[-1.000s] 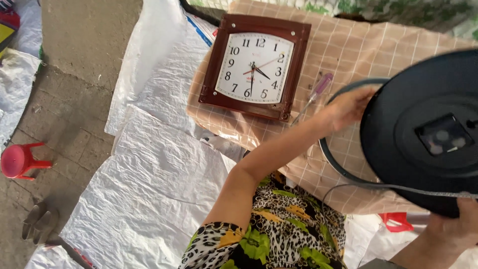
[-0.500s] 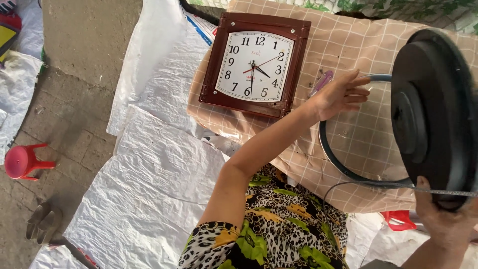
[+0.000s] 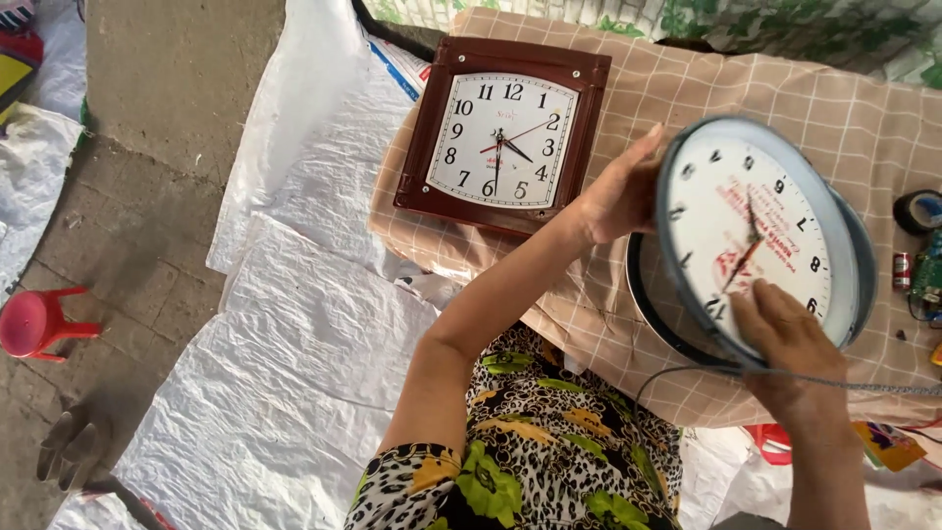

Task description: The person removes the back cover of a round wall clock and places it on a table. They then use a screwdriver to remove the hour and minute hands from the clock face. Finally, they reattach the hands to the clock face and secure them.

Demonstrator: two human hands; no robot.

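Note:
I hold a round wall clock (image 3: 760, 231) with a white face and a dark rim, tilted up with its face toward me. My left hand (image 3: 620, 191) grips its left edge. My right hand (image 3: 785, 334) holds its lower edge, fingers on the face. A loose black ring (image 3: 655, 319) lies beneath it on the checked cloth (image 3: 687, 88). A square brown-framed clock (image 3: 502, 135) lies flat to the left of my left hand.
White woven sacks (image 3: 285, 334) cover the ground at left. A small red stool (image 3: 34, 322) and a grey glove (image 3: 69, 447) lie on the concrete. A tape roll (image 3: 917, 209), a battery (image 3: 903, 271) and a green circuit board (image 3: 927, 278) sit at the right edge.
The round clock has been turned over: its black back faced me before, then it stood edge-on, and now the white face shows. My left hand moved onto its left rim.

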